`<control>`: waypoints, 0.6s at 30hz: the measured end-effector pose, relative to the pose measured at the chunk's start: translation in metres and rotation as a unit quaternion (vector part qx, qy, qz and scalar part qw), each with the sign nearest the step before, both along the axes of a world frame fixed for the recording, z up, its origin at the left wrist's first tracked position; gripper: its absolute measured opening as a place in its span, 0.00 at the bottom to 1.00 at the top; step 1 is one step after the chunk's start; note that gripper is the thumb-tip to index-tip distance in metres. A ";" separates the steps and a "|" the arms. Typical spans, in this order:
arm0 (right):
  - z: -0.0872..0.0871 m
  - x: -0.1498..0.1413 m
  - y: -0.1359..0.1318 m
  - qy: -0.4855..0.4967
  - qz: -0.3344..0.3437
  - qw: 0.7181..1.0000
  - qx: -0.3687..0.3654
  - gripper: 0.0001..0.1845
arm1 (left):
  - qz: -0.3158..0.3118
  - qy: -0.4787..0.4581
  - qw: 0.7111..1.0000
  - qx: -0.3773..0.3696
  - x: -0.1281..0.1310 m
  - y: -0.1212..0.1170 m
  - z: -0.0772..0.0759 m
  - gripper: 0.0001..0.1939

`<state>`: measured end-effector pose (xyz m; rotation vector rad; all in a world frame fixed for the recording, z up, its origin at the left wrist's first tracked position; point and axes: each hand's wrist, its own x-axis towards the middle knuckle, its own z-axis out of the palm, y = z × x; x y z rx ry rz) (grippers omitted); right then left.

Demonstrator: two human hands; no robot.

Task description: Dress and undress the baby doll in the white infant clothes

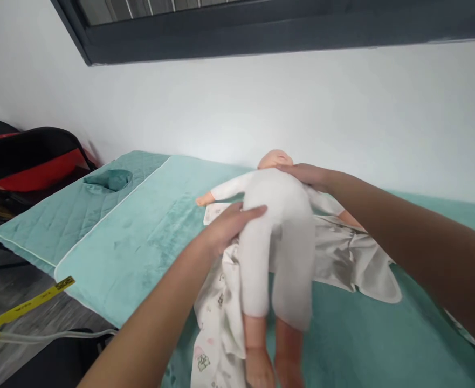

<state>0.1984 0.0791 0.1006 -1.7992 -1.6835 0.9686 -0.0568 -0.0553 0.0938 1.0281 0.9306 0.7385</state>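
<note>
A baby doll point(275, 196) in a white suit is stretched out with its head at the wall side and its bare feet towards me. Its body and legs look slightly blurred. My left hand point(237, 221) grips the doll's hip, thumb on top and the other fingers mostly hidden underneath. At the upper chest, just below the head, my right hand point(302, 173) holds the doll; most of its fingers are out of sight. Partly beneath the doll is a white cloth with small printed figures point(213, 334), rumpled along the left and showing a plain shiny side at right.
A teal padded mat point(140, 253) covers the table and has a face hole point(110, 180) at its far left. Black and red chairs point(39, 161) stand beyond that end. A yellow tag point(27, 304) hangs near a pale cable at lower left. The white wall point(205, 113) borders the far side.
</note>
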 end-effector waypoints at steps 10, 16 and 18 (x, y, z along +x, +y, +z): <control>-0.010 -0.128 0.055 0.048 0.072 0.996 0.013 0.38 | 0.122 0.056 0.991 0.016 -0.114 0.070 -0.015 0.24; -0.034 -0.145 0.060 0.010 0.125 0.991 0.042 0.38 | 0.167 0.128 0.977 0.030 -0.142 0.080 -0.038 0.27; -0.043 -0.137 0.059 -0.017 0.121 0.991 0.054 0.41 | 0.208 0.229 0.948 0.076 -0.141 0.076 -0.041 0.27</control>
